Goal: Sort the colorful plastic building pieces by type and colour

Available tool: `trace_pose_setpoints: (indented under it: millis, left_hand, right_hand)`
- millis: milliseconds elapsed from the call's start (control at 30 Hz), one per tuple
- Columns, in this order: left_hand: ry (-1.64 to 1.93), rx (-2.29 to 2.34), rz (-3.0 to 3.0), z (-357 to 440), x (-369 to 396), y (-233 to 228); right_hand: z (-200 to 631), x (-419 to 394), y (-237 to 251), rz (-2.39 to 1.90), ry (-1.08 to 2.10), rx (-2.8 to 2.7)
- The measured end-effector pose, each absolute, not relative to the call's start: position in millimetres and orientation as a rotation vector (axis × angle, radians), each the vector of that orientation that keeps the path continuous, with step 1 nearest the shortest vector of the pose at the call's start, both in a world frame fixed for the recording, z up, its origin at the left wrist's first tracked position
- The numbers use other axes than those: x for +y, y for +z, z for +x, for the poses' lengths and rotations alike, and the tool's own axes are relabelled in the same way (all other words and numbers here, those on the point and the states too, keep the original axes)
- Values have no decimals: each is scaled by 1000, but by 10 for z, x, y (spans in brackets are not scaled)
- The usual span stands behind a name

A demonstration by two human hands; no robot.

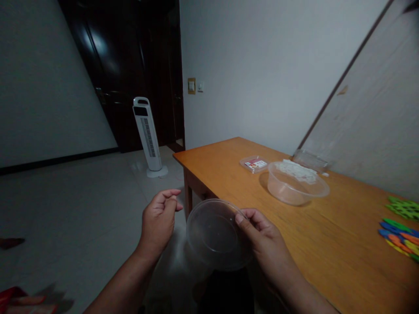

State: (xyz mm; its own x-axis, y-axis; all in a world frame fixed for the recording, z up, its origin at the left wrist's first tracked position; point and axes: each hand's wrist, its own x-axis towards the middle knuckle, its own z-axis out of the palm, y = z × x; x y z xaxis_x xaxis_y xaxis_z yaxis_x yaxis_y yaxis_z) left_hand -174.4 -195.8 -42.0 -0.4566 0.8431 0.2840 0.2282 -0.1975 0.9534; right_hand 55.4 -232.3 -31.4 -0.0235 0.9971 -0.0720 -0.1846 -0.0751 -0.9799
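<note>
My right hand [262,237] pinches the rim of a round clear plastic lid [212,233], held in the air just off the near corner of the wooden table [327,244]. My left hand [160,218] hovers a little to the left of the lid, fingers curled loosely and holding nothing. On the table beyond stands a clear plastic bowl [296,185] with white pieces heaped at its far rim.
A small flat clear box [254,164] with a red-and-white label lies behind the bowl, and another clear container [309,159] sits by the wall. Coloured plastic pieces [401,231] lie at the table's right edge. A white tower fan [148,136] stands on the tiled floor by a dark door.
</note>
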Motion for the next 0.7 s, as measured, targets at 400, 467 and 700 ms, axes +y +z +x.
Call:
trace_pose_setpoints:
  millis: [400,467,700]
  left_hand:
    - [1779,1654,1193,-1771,-1949,-317]
    - [1686,1680,1182,-1758,-1968,-271]
    - [1348,1110,947,-1621,-2010,-312]
  right_hand:
    - [422,-2506,-9,-1097,1180,-1121]
    - [447,-2533,58,-1103,949,-1321]
    - [619,-2444,-185,-883,-226,-1815]
